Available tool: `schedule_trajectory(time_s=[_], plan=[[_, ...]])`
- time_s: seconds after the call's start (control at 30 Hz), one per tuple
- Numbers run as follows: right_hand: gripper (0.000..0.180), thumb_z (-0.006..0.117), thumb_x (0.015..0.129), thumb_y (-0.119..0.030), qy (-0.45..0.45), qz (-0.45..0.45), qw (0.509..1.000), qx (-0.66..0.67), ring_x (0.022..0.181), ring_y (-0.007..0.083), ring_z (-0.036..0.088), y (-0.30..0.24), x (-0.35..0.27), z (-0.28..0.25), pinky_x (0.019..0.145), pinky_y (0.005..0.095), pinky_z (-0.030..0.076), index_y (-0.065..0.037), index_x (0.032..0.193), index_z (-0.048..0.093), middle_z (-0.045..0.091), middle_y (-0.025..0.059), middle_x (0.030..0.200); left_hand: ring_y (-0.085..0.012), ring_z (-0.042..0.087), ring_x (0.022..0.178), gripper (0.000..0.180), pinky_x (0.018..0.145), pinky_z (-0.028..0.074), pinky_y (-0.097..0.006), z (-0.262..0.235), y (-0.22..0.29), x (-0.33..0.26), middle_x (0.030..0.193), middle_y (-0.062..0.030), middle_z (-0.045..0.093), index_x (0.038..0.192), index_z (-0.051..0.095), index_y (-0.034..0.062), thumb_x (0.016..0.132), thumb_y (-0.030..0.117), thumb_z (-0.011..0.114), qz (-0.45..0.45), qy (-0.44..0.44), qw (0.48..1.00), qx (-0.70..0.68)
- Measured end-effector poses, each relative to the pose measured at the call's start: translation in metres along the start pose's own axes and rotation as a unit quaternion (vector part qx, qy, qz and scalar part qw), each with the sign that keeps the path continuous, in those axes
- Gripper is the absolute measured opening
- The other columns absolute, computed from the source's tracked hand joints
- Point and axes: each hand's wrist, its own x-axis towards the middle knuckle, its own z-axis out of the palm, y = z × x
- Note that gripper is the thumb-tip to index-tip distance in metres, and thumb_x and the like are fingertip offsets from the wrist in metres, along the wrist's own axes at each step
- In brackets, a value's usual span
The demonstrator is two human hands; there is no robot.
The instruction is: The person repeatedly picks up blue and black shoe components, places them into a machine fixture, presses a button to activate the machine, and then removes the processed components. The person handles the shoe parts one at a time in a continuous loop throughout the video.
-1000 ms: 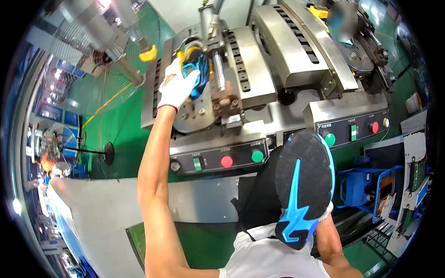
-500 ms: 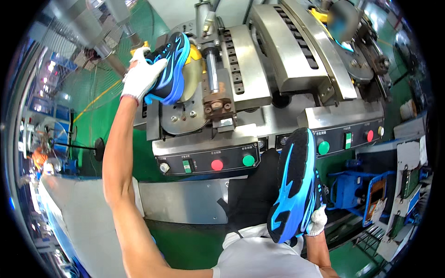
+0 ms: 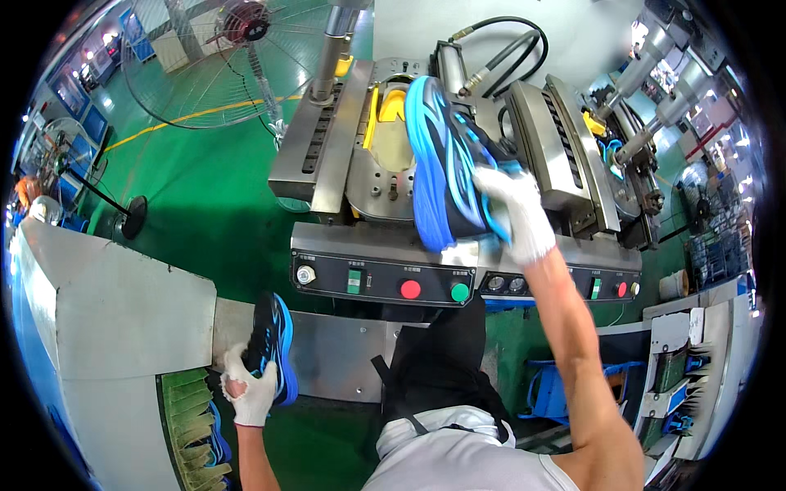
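My right hand (image 3: 522, 214), in a white glove, grips a black and blue sneaker (image 3: 427, 168) by its upper, tilted with the blue sole toward the left. This sneaker is in front of the machine's left station, next to an oval pale bed (image 3: 390, 149) with a yellow pad (image 3: 393, 106) at its far end. Low on the left, my gloved left hand (image 3: 250, 389) is closed around a second black and blue sneaker (image 3: 282, 348), its toe pointing away from me. Motion slightly blurs my right hand and its sneaker.
Along the machine's front runs a control panel (image 3: 381, 276) with red and green buttons. Metal rods (image 3: 332, 57) and side blocks (image 3: 307, 155) flank the left station. A conveyor with green flaps (image 3: 187, 421) at lower left carries shoes. A large fan (image 3: 246, 24) stands far left.
The left hand has drawn its sneaker away from the left station, down to the lower left. My right hand has raised the other sneaker from my lap to that station. The view has shifted.
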Motion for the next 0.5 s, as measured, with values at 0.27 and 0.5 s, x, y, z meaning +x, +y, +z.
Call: schedule_trajectory(time_s=[0.27, 0.5], plan=[[0.036, 0.081, 0.083, -0.026, 0.038, 0.159, 0.927, -0.338, 0.073, 0.0239, 0.071, 0.024, 0.257, 0.005, 0.066, 0.0430, 0.061, -0.001, 0.108, 0.075, 0.075, 0.0103, 0.092, -0.0405, 0.062, 0.108, 0.066, 0.090, 0.052, -0.053, 0.065, -0.107, -0.030, 0.120, -0.0180, 0.059, 0.127, 0.058, 0.0070, 0.070, 0.023, 0.086, 0.092, -0.035, 0.994, 0.053], [0.022, 0.083, 0.079, -0.020, 0.073, 0.089, 0.811, -0.573, 0.064, 0.0197, 0.065, 0.083, 0.308, 0.062, 0.064, 0.0466, 0.057, -0.002, 0.089, 0.076, 0.070, 0.0083, 0.073, -0.0455, 0.059, 0.117, 0.064, 0.097, 0.052, -0.054, 0.082, -0.129, -0.026, 0.135, -0.0249, 0.053, 0.131, 0.054, 0.0023, 0.075, 0.013, 0.083, 0.115, -0.021, 0.992, -0.043]])
